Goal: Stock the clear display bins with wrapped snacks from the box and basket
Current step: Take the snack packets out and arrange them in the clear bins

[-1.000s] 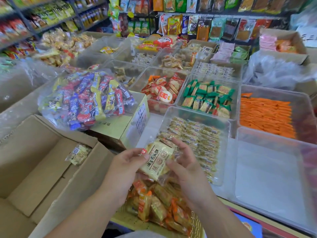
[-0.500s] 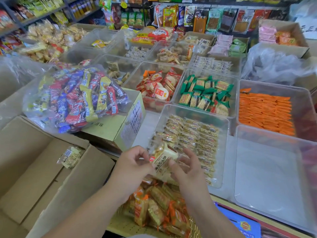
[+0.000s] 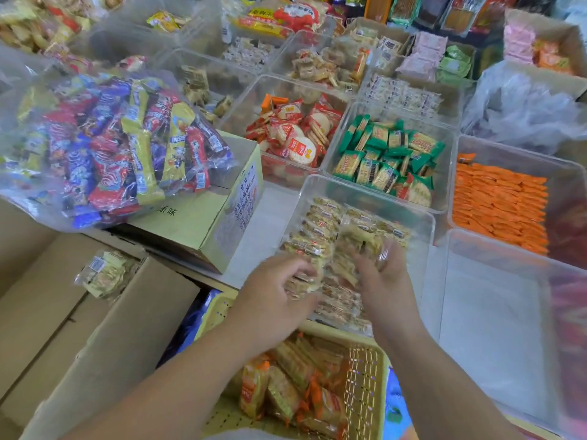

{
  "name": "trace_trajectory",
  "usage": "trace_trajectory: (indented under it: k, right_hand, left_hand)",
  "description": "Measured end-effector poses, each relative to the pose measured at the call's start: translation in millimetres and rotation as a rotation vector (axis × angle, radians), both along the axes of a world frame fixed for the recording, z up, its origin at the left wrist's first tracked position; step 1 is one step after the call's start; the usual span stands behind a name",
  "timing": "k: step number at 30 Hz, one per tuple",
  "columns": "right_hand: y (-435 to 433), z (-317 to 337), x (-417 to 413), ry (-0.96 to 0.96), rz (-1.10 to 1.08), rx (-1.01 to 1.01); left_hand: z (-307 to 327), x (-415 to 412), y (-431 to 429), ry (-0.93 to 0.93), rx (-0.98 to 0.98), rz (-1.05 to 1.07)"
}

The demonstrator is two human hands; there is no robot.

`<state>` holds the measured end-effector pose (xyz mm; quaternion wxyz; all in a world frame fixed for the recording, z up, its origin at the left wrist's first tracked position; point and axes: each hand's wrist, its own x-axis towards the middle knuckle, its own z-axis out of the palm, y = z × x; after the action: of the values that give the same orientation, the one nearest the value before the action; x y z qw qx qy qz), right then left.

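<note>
Pale wrapped snack [image 3: 344, 258]: over near end of clear bin [image 3: 427, 217], at 2 o'clock from left hand [image 3: 276, 292], 10 o'clock from right hand [image 3: 386, 284], equally close to both. Long axis roughly 9-to-3. Pinched by curled left fingers; right-hand hold unreadable (motion blur).

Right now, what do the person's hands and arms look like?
The left hand and right hand are bare, no gloves. The left forearm and right forearm are uncovered to the frame edge; no sleeve, watch or bracelet shows. Blur hides any rings.
</note>
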<state>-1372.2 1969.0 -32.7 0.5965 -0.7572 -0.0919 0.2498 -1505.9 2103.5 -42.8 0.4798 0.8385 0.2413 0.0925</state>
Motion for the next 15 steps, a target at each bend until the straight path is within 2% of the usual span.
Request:
trace_trajectory:
  k: [3,5,7,10,12,15]
  right_hand:
    - [22,0,33,-0.294,0.118,-0.222]
    - [43,-3,52,-0.514,0.215,-0.362]
    - [66,-10,63,-0.638,0.393,-0.555]
    - [96,-23,66,-0.634,0.702,-0.817]
    - [107,-29,65,-0.641,0.858,-0.899]
    - [113,-34,69,-0.606,0.976,-0.939]
  left_hand:
    - [-16,-10,28,0.157,0.176,0.129]
    - [-26,-13,41,0.358,0.122,0.111]
    - [-35,-15,48,0.467,0.010,0.057]
    - [-45,-10,51,0.518,-0.010,-0.018]
    - [-47,-7,55,0.514,-0.009,-0.028]
    - [-48,-5,62,0.520,-0.018,-0.040]
